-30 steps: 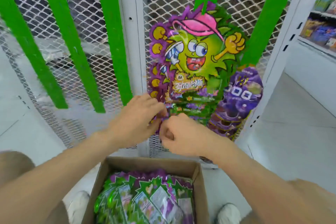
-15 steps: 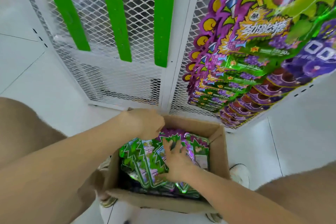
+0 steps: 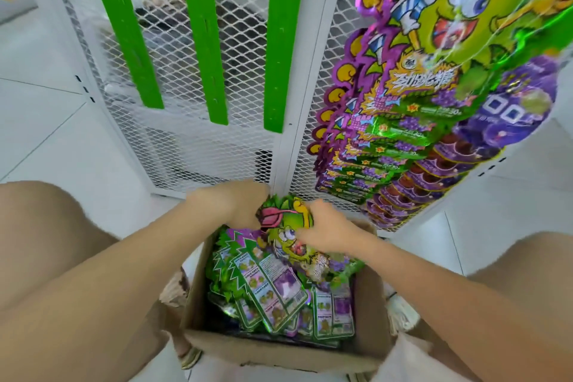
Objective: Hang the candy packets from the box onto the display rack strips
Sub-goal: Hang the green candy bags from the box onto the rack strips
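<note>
Left hand: the left hand (image 3: pixel 232 208) sits over the far end of the box (image 3: pixel 279 352), fingers curled onto the top left edge of the lifted packet (image 3: pixel 286 234). Its fingertips are hidden behind the foil.
Right hand: the right hand (image 3: pixel 330 231) is also at the box's far end, pinching the same packet along its right edge.
Lifted packet: printed face up, raised just above the loose packets (image 3: pixel 269 288) that fill the box.
Step in hand: probably drawing one packet free and turning its top towards the rack.
Doing it well: grip near the top, where a hang hole would likely be (none can be made out here). Lift straight up so the jagged edges don't drag neighbouring packets out. Keep the face outward.
Targets: three bare green strips (image 3: pixel 280 40) hang beyond the box's far end. The hung packets (image 3: pixel 400 139) cascade beyond its far right corner.
Packet material: glossy crinkled foil with spiky die-cut outlines, likely slippery and light.
Box: plain brown cardboard with open flaps and soft worn edges.
Strips: flat, matte and narrow, with small slots down the middle.
Rack: the mesh rack (image 3: pixel 235 152) is white expanded metal in a white frame, standing behind the box.
</note>
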The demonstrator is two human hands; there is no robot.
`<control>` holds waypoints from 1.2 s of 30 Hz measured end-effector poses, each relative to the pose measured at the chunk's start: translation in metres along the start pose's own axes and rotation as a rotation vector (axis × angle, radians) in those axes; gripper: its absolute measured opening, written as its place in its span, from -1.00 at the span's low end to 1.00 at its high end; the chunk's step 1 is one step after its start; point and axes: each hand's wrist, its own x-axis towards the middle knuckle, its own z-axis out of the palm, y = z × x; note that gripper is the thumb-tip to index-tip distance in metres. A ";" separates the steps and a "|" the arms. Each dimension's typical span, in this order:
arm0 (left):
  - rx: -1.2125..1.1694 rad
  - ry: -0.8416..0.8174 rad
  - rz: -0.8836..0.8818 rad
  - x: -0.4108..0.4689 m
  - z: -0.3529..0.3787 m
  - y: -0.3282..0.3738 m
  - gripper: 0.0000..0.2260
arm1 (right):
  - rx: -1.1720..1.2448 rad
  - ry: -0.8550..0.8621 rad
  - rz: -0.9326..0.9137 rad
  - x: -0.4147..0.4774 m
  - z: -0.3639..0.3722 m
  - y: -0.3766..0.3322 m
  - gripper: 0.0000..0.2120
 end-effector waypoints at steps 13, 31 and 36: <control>-0.777 0.592 0.262 -0.072 -0.110 0.053 -0.89 | 0.266 0.643 -0.438 -0.101 -0.089 -0.028 -0.57; -0.714 1.073 0.457 -0.049 -0.297 0.148 -0.51 | 0.070 1.322 -0.645 -0.125 -0.299 -0.105 -0.86; -0.850 1.052 0.441 -0.043 -0.327 0.174 -0.76 | 0.078 1.456 -0.696 -0.120 -0.333 -0.114 -0.76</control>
